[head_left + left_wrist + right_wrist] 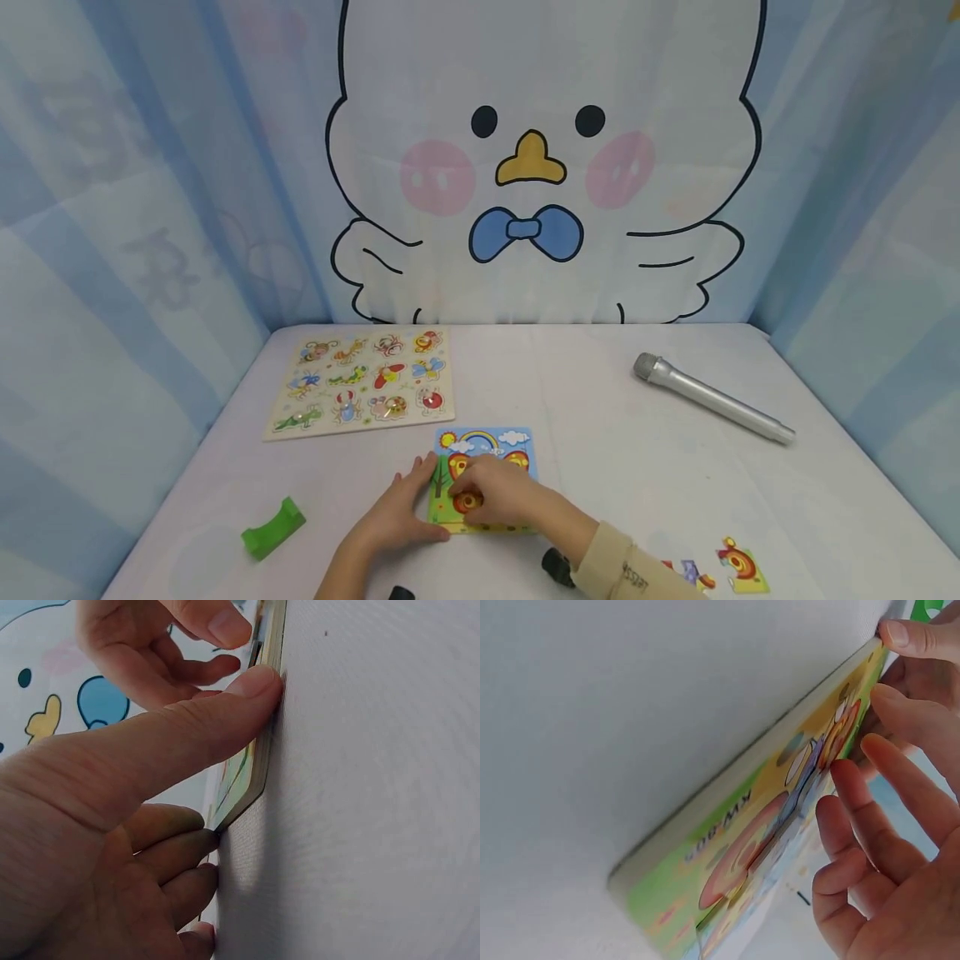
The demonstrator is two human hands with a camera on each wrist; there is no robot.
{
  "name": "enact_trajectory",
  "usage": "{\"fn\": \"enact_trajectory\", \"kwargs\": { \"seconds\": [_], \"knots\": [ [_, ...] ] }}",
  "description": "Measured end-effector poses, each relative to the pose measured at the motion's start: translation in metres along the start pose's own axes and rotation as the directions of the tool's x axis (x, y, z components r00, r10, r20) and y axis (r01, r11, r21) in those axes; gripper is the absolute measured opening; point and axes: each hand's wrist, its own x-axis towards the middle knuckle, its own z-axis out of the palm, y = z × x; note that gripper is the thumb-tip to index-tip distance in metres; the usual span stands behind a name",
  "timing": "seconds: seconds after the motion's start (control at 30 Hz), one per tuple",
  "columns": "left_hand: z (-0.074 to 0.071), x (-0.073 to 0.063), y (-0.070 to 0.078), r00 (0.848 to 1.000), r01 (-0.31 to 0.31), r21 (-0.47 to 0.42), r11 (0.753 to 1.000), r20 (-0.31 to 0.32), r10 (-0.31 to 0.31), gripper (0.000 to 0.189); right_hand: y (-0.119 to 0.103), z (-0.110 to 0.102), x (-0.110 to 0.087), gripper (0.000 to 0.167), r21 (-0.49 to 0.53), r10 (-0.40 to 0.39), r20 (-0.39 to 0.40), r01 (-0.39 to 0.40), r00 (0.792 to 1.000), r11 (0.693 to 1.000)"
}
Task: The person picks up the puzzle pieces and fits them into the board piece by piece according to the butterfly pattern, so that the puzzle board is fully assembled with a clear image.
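A small jigsaw board (480, 441) with a rainbow and a butterfly picture lies flat on the table. My left hand (401, 510) steadies its near left corner, thumb against the near edge and spread fingers along the left side. In the left wrist view, that thumb (251, 684) presses the board's edge (253, 776). Over the picture is my right hand (501, 490), its fingertips at the butterfly's left half. The right wrist view has those fingers (855, 799) bent and apart, close over the picture, with nothing visible between thumb and forefinger.
Loose jigsaw pieces (742, 570) lie at the near right, partly behind my sleeve (626, 567). A silver microphone (712, 398) rests at the back right. An insect puzzle board (367, 427) lies at the back left, and a green arched block (273, 531) near the left edge.
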Motion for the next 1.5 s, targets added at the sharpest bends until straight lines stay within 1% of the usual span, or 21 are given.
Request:
{"fn": "enact_trajectory", "kwargs": {
  "seconds": [0.07, 0.17, 0.33, 0.43, 0.63, 0.73, 0.97, 1.23, 1.4, 1.5],
  "knots": [
    [0.000, 0.000, 0.000, 1.000, -0.002, -0.001, 1.000, -0.001, 0.002, 0.102, 0.001, -0.003, -0.003, 0.029, 0.018, 0.010, -0.001, -0.010, 1.000, 1.000],
    [0.000, -0.001, 0.001, 1.000, -0.009, -0.004, 1.000, -0.005, 0.009, 0.103, 0.002, -0.007, -0.010, 0.032, 0.010, 0.021, -0.018, -0.021, 1.000, 1.000],
    [0.000, -0.002, 0.002, 0.999, -0.032, -0.004, 0.999, -0.017, 0.032, 0.104, 0.009, -0.015, -0.022, 0.033, 0.000, -0.010, -0.067, 0.010, 0.998, 1.000],
    [0.001, -0.003, 0.002, 0.999, -0.035, -0.004, 0.999, -0.025, 0.035, 0.103, 0.015, -0.021, -0.031, 0.031, 0.002, -0.023, -0.080, 0.023, 0.997, 1.000],
    [0.002, -0.003, 0.002, 0.998, -0.046, 0.013, 0.999, -0.049, 0.047, 0.103, 0.023, -0.030, -0.049, 0.031, -0.019, 0.017, -0.096, -0.018, 0.995, 1.000],
    [0.002, -0.003, 0.002, 0.998, -0.045, 0.011, 0.999, -0.054, 0.045, 0.102, 0.029, -0.033, -0.060, 0.032, -0.017, 0.016, -0.116, -0.018, 0.993, 1.000],
    [0.002, -0.004, 0.003, 0.999, -0.022, 0.000, 1.000, -0.045, 0.022, 0.104, 0.046, -0.043, -0.089, 0.032, 0.074, 0.058, -0.130, -0.048, 0.990, 0.996],
    [0.002, -0.002, 0.002, 0.999, -0.030, 0.006, 1.000, -0.044, 0.030, 0.103, 0.064, -0.046, -0.122, 0.031, 0.067, 0.082, -0.167, -0.072, 0.983, 0.995],
    [0.003, -0.002, 0.001, 0.999, -0.010, 0.000, 1.000, -0.041, 0.010, 0.104, 0.077, -0.043, -0.142, 0.032, 0.099, 0.115, -0.155, -0.100, 0.981, 0.990],
    [0.003, -0.002, 0.002, 0.999, -0.004, 0.005, 1.000, -0.041, 0.004, 0.105, 0.084, -0.041, -0.153, 0.034, 0.126, 0.141, -0.128, -0.125, 0.982, 0.984]
  ]
}}
